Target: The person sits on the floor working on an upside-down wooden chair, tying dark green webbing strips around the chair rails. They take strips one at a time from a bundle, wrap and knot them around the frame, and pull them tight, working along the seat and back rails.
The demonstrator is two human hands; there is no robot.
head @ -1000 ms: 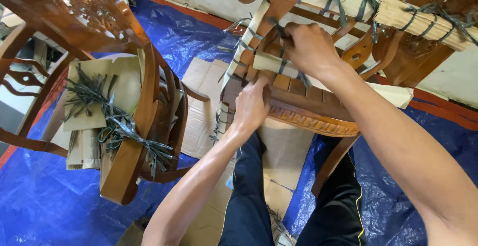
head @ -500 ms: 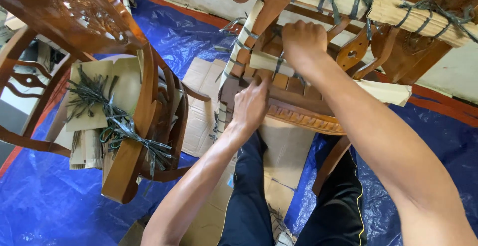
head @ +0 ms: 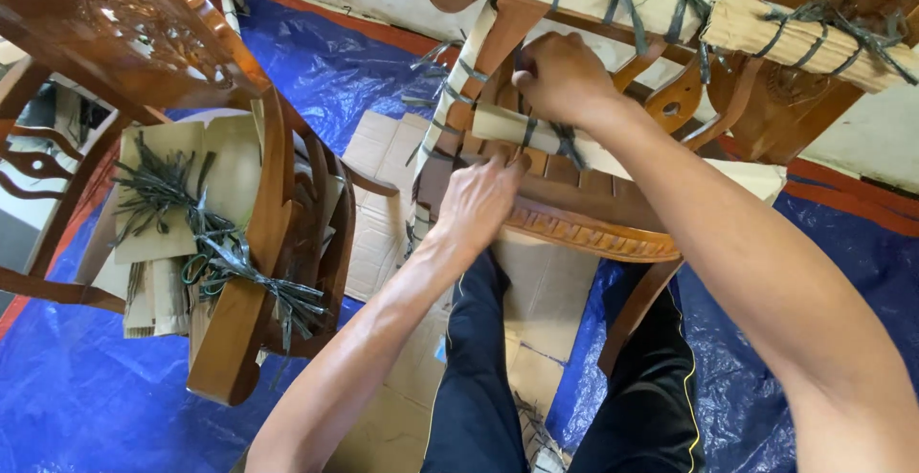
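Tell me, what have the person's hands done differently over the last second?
The right hand slid a little left along the cardboard-wrapped rail and closed over its dark straps. The left hand stayed pressed on the carved wooden chair. The second chair, the bundled cardboard and the blue tarp did not shift.

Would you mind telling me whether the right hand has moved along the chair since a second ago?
Yes: the right hand moved slightly left along the cardboard-wrapped rail, judged against the carved seat rail.
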